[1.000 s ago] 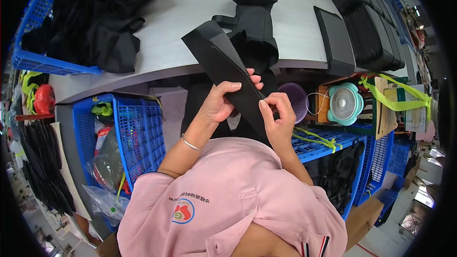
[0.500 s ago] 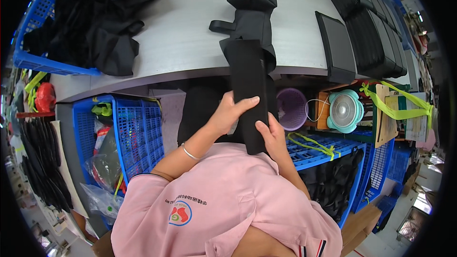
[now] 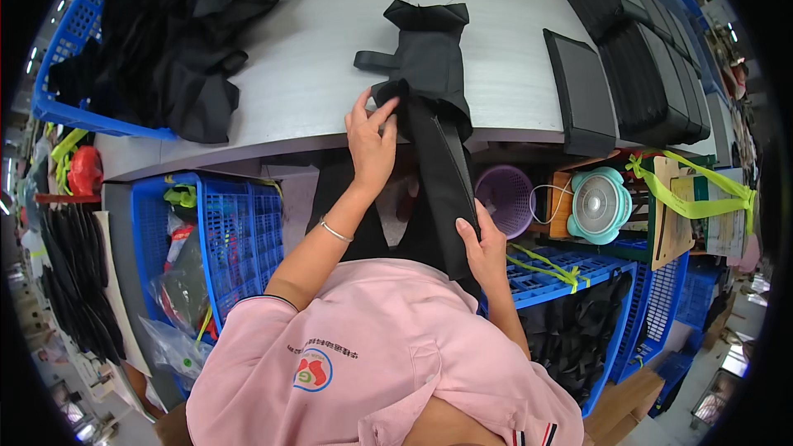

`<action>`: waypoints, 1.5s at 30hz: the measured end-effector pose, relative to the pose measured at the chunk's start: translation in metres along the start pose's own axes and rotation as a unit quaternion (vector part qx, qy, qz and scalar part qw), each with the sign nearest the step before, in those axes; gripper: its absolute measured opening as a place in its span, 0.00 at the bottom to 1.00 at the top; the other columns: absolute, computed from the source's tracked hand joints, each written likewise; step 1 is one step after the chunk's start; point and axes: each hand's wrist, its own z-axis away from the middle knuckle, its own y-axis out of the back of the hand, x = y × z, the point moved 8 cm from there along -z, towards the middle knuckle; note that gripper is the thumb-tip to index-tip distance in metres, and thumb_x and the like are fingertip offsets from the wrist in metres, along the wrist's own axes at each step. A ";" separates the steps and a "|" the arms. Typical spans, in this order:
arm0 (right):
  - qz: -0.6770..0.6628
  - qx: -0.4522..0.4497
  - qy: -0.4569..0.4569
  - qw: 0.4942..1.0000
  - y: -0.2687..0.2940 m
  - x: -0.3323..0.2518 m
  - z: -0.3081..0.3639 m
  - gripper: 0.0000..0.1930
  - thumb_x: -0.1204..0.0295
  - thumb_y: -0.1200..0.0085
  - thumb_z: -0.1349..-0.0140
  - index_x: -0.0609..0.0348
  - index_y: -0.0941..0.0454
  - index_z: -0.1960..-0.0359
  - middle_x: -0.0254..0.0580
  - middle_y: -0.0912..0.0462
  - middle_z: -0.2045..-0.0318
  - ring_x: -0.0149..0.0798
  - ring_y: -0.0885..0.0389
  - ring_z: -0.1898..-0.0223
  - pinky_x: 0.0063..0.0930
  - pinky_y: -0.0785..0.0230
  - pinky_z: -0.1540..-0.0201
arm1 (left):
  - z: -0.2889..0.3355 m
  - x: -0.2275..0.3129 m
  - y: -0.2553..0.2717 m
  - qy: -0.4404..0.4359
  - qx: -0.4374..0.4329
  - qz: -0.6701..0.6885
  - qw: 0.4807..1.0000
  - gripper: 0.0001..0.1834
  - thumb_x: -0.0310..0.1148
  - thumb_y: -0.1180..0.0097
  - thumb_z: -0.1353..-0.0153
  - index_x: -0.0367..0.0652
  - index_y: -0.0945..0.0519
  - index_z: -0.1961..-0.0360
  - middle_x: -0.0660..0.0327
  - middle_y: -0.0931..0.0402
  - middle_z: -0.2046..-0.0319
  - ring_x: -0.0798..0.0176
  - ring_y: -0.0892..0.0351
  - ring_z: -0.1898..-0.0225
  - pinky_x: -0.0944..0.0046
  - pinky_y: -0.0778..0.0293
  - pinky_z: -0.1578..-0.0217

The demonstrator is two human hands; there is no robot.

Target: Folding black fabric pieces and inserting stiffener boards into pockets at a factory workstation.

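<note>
A black fabric pouch lies on the table, its near end hanging at the table's front edge and a loop strap sticking out on its left. A long flat black panel slants from the pouch's near opening down to my lap. My left hand has its fingertips closed on the pouch's near left edge, which is turned up. On the right, my right hand grips the lower right edge of the panel, thumb on top. Whether the panel's far end is inside the pouch I cannot tell.
A blue basket heaped with black fabric pieces stands at the table's left. Stacked black panels and a single dark panel lie right. Below are a purple bin, a turquoise fan and blue crates.
My left hand has left the panel and moved up to the pouch's near edge. The panel has tilted and turned edgeways, still in my right hand. The pouch has shifted slightly toward me.
</note>
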 end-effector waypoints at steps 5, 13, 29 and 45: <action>0.051 0.034 0.013 0.998 -0.006 -0.020 -0.009 0.23 0.70 0.46 0.32 0.65 0.29 0.38 0.59 0.15 0.62 0.46 0.13 0.62 0.31 0.24 0.58 | -0.006 0.053 -0.005 -0.119 -0.044 0.031 0.991 0.31 0.11 0.52 0.53 0.43 0.17 0.47 0.56 0.30 0.36 0.50 0.29 0.53 0.58 0.29 0.48; 0.280 0.035 0.113 0.953 -0.025 -0.049 -0.057 0.25 0.72 0.45 0.36 0.58 0.30 0.36 0.53 0.17 0.75 0.56 0.17 0.77 0.48 0.27 0.75 | 0.020 0.133 -0.009 -0.251 -0.188 0.092 0.945 0.41 0.09 0.57 0.56 0.44 0.25 0.37 0.55 0.27 0.40 0.52 0.24 0.54 0.61 0.27 0.48; -0.487 -0.015 -0.092 0.869 -0.047 0.027 -0.097 0.23 0.64 0.47 0.30 0.61 0.30 0.37 0.43 0.22 0.43 0.40 0.21 0.45 0.36 0.25 0.44 | 0.039 0.104 0.053 -0.156 -0.116 0.182 0.964 0.31 0.24 0.39 0.50 0.39 0.25 0.40 0.49 0.33 0.36 0.49 0.30 0.39 0.57 0.27 0.45; -0.636 -0.009 -0.126 0.762 -0.041 -0.008 -0.098 0.18 0.63 0.41 0.35 0.56 0.24 0.47 0.38 0.18 0.53 0.36 0.17 0.54 0.33 0.20 0.54 | 0.049 0.115 0.032 -0.131 -0.048 0.171 0.975 0.36 0.14 0.45 0.56 0.45 0.23 0.41 0.57 0.29 0.44 0.55 0.27 0.48 0.64 0.24 0.60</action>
